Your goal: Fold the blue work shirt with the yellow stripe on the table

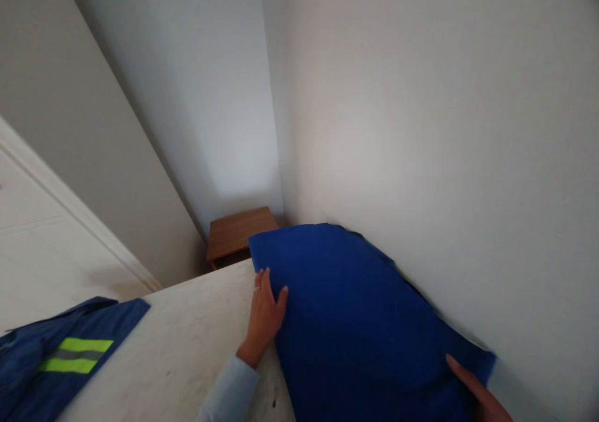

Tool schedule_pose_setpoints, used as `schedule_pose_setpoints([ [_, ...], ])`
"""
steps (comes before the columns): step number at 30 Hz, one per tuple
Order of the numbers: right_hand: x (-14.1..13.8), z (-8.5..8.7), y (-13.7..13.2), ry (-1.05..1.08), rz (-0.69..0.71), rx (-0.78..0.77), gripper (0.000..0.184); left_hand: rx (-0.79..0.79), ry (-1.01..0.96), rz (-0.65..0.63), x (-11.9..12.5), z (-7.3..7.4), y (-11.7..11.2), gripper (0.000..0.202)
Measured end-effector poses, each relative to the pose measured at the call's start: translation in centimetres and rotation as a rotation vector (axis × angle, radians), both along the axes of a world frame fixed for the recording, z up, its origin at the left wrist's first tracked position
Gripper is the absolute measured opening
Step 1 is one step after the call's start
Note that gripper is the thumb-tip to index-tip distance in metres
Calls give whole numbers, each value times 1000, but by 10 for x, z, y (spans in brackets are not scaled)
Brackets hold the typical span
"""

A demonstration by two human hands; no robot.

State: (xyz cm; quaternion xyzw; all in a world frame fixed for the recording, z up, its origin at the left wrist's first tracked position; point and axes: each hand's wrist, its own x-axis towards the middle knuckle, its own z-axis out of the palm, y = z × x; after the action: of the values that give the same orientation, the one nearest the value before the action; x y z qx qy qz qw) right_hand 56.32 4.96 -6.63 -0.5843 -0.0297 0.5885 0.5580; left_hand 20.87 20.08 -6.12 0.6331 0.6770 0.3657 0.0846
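A blue pillow [355, 309] lies on a pale mattress [187, 341], pushed up against the white wall on the right. My left hand [264, 316] rests on the pillow's left edge, fingers stretched out flat and thumb spread onto the blue fabric. My right hand [477, 391] shows only partly at the bottom right, with a finger laid along the pillow's near right corner. Neither hand holds anything else.
A blue work jacket [60, 353] with yellow and grey reflective stripes lies on the mattress at the lower left. A brown wooden bedside table [241, 231] stands in the corner beyond the bed. White walls [444, 128] close in on the right and ahead.
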Motion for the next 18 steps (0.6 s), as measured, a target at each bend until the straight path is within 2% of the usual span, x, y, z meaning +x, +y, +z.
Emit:
schedule_pose_setpoints([
  [3,-15,16,-2,84,-73,13,87,19,201,-114,35,-11,-58,59],
  [6,-20,23,-2,136,-83,63,77,-45,344,-150,50,-6,-89,61],
  [9,-12,22,-1,144,-70,107,62,-91,405,-147,52,0,-96,67],
  [12,1,15,0,144,-119,165,45,-120,419,-164,53,1,-95,69],
  [18,7,-21,-2,46,-153,200,15,-91,345,-169,51,0,-97,64],
])
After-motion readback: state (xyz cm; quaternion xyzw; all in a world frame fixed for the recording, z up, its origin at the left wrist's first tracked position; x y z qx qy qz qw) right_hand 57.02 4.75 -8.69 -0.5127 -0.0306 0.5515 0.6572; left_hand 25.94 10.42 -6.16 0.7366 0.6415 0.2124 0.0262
